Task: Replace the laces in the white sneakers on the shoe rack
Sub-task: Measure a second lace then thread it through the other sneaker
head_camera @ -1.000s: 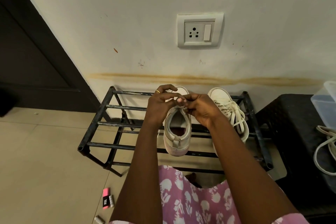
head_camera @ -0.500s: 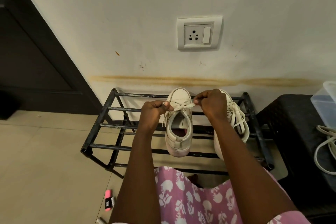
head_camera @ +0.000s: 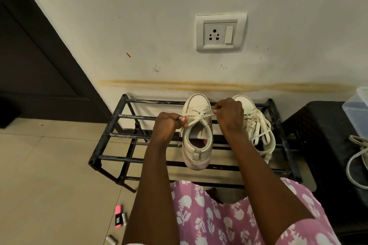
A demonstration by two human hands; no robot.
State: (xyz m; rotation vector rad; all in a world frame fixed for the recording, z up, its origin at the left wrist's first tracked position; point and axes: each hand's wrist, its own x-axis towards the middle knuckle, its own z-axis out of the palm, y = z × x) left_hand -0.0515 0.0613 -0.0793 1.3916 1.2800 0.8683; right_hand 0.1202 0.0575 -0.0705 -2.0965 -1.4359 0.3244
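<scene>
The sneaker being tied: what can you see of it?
The sneaker is off-white and leather-like, with a thick sole tinged pink at the heel and a pull tab there. It stands upright on the top bars of the rack, toe to the wall. Its pinkish lining shows. A cream lace is knotted above its tongue; the left hand and right hand each pinch one end, held taut sideways.

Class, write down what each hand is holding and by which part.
The left hand pinches one strand of the lace on the sneaker, the right hand the other, either side of the knot.

Wall socket [head_camera: 221, 33], pink block [head_camera: 118, 216] on floor [head_camera: 49, 165], clear box [head_camera: 358, 113] on black stool [head_camera: 318, 125].
</scene>
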